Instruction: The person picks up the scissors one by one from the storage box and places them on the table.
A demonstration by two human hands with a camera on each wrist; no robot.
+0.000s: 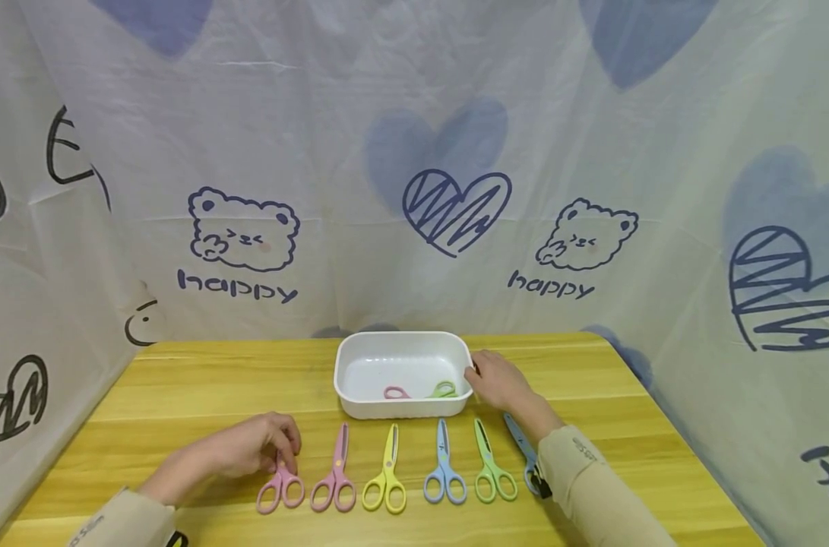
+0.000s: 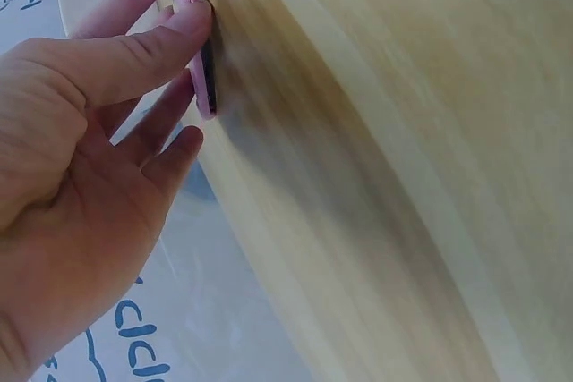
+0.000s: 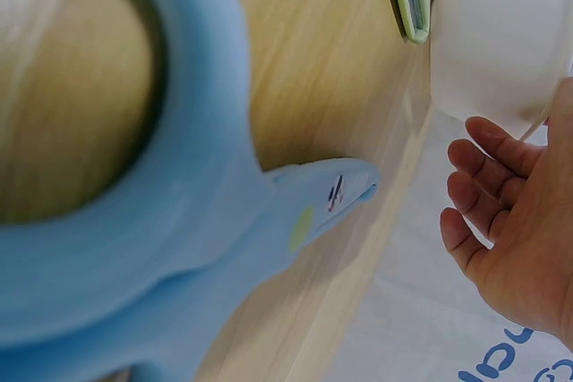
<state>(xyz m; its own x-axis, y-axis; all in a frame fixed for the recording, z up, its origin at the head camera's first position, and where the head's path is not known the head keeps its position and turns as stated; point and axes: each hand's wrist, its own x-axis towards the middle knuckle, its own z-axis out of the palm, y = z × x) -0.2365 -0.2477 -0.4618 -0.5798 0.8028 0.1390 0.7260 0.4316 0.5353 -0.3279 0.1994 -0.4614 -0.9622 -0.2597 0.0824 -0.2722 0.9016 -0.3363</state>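
My left hand (image 1: 264, 448) pinches pink scissors (image 1: 280, 486) between thumb and fingers at the left end of a row of scissors. In the left wrist view, the thumb lies on these pink scissors (image 2: 204, 78) near the blades. My right hand (image 1: 503, 380) holds the right end of a white plastic box (image 1: 387, 409), thumb at the rim. From the right wrist view, its other fingers (image 3: 488, 176) bend loosely beside the box wall (image 3: 492, 42). Inside the box, a pink handle (image 1: 396, 392) and a green handle (image 1: 444, 389) show.
Between the hands lie pink scissors (image 1: 333, 479), yellow scissors (image 1: 385, 479), blue scissors (image 1: 444, 475) and green scissors (image 1: 494, 471), handles toward me. More blue scissors (image 1: 520, 441) lie partly under my right forearm. A printed curtain (image 1: 346, 228) encloses the wooden table (image 1: 202, 380).
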